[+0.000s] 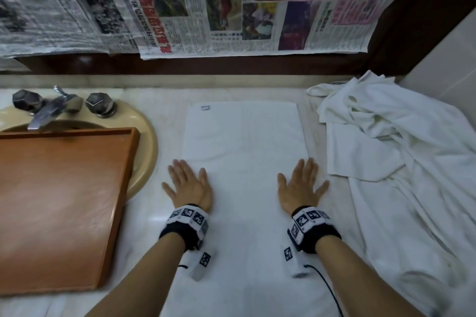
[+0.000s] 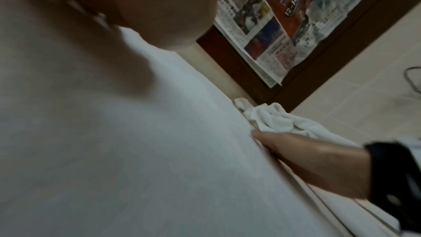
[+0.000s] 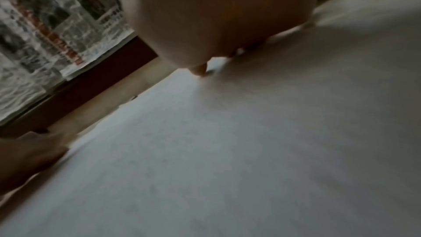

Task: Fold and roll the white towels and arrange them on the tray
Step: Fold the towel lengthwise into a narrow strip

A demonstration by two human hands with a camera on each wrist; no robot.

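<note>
On the counter, a flat white towel [image 1: 244,141] runs toward 12 o'clock; left hand [image 1: 189,185] and right hand [image 1: 301,186] press it with fingers spread, gripping nothing.

My palm [image 2: 136,6] blocks most of the left wrist view; the tray [image 1: 64,201] and crumpled towels [image 1: 399,162] run off frame.

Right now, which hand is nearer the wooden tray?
Left. The left hand lies flat on the spread towel's left edge, beside the wooden tray; the right hand presses the towel's far edge.
</note>
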